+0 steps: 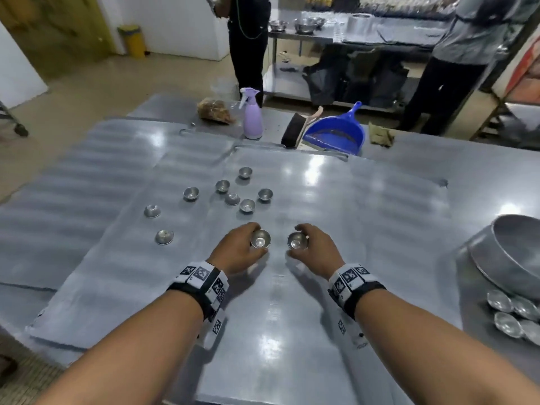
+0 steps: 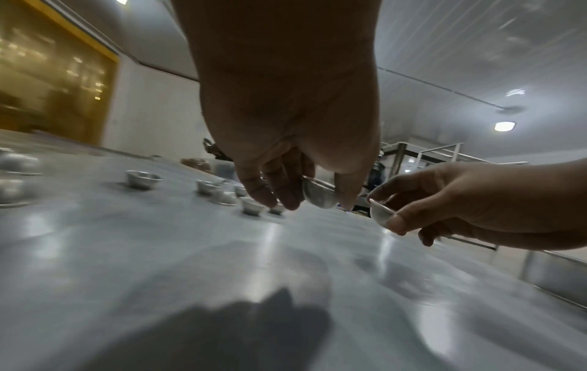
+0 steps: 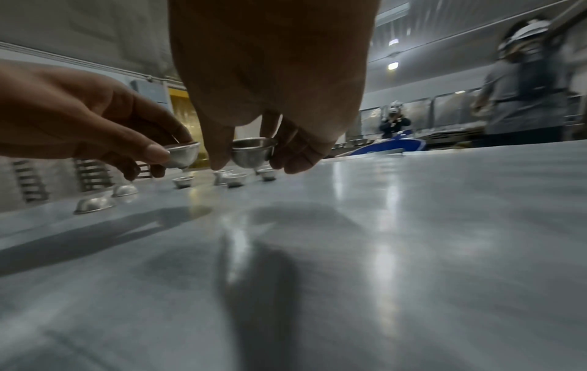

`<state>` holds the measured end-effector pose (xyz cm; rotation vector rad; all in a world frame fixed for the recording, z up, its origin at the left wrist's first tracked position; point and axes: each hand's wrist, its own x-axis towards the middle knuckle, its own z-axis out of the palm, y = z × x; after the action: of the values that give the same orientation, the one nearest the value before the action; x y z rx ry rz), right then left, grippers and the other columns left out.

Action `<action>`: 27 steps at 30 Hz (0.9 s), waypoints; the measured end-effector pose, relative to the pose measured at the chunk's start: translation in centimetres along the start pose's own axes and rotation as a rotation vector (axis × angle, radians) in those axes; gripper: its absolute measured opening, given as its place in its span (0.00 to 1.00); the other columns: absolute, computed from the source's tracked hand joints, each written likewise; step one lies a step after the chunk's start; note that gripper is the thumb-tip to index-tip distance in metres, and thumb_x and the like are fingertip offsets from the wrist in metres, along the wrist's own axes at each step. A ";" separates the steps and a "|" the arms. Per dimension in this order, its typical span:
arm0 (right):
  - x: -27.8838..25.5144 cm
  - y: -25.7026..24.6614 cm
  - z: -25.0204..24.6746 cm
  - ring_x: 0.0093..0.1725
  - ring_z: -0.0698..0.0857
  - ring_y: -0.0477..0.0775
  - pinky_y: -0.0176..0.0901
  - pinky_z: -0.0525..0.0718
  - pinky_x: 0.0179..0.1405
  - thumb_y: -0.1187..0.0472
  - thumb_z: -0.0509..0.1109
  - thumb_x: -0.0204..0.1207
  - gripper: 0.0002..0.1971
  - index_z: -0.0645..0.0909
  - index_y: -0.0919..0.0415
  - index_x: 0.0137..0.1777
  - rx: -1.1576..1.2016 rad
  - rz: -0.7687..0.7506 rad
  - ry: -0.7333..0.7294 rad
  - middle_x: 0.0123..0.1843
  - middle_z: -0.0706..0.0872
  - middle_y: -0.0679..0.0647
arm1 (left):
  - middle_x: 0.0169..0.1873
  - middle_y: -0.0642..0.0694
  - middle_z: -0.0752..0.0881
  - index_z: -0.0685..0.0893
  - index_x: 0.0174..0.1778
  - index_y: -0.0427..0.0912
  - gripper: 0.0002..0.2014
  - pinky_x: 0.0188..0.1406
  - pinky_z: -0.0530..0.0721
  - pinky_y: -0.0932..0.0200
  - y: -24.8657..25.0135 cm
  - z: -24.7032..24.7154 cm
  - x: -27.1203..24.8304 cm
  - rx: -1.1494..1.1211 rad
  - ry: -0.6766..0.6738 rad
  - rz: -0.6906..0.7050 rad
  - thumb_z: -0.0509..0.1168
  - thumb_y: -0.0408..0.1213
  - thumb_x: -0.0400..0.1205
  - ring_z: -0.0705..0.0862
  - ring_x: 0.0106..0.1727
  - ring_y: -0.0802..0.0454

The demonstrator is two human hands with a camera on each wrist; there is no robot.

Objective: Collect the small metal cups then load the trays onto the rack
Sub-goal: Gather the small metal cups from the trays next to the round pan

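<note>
Small metal cups stand scattered on flat grey trays [image 1: 292,302] that overlap on the table, several in a cluster [image 1: 247,205] and others further left [image 1: 164,237]. My left hand [image 1: 259,240] pinches one cup [image 2: 319,197] between thumb and fingers just above the tray. Close beside it, my right hand [image 1: 295,240] pinches another cup [image 3: 252,151] the same way. Both held cups are upright and lifted off the surface. From the right wrist view the left hand's cup [image 3: 182,155] shows next to the right one.
A large metal pan [image 1: 511,252] sits at the right edge with more cups [image 1: 514,314] piled beside it. A purple spray bottle [image 1: 252,118], a brush [image 1: 293,128] and a blue dustpan [image 1: 336,133] stand at the far edge. Two people [image 1: 248,39] stand beyond.
</note>
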<state>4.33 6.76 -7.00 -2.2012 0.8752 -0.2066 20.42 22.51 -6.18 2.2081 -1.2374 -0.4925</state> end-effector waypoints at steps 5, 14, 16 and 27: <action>-4.7 6.1 -5.5 0.59 0.84 0.56 0.49 0.82 0.60 0.53 0.83 0.65 0.29 0.80 0.55 0.67 0.002 0.116 0.097 0.61 0.85 0.53 | 0.51 0.51 0.86 0.80 0.60 0.46 0.20 0.45 0.77 0.57 6.7 5.0 1.4 0.027 -0.087 0.139 0.74 0.49 0.77 0.83 0.49 0.50; -14.7 17.9 -13.7 0.60 0.83 0.57 0.46 0.80 0.63 0.52 0.82 0.67 0.30 0.80 0.52 0.70 -0.005 0.238 0.180 0.63 0.78 0.55 | 0.50 0.51 0.87 0.80 0.60 0.46 0.19 0.49 0.83 0.55 19.6 16.4 -0.6 0.032 -0.203 0.229 0.73 0.50 0.78 0.85 0.48 0.51; -17.1 20.8 -15.5 0.63 0.82 0.57 0.48 0.78 0.66 0.52 0.82 0.67 0.30 0.80 0.50 0.70 -0.014 0.250 0.192 0.64 0.79 0.55 | 0.49 0.51 0.86 0.79 0.60 0.46 0.19 0.46 0.82 0.56 22.5 19.4 -1.7 0.038 -0.235 0.231 0.73 0.50 0.78 0.85 0.47 0.51; -27.0 32.7 -22.7 0.65 0.81 0.58 0.47 0.79 0.66 0.51 0.82 0.65 0.33 0.79 0.48 0.72 -0.060 0.301 0.120 0.66 0.75 0.55 | 0.49 0.48 0.85 0.81 0.57 0.47 0.19 0.46 0.77 0.57 33.5 32.8 -5.5 0.050 -0.298 0.300 0.73 0.53 0.75 0.82 0.48 0.50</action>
<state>-42.17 -5.06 -10.51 -2.0949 1.2803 -0.1695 -22.64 3.71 -10.52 1.9878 -1.7207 -0.6902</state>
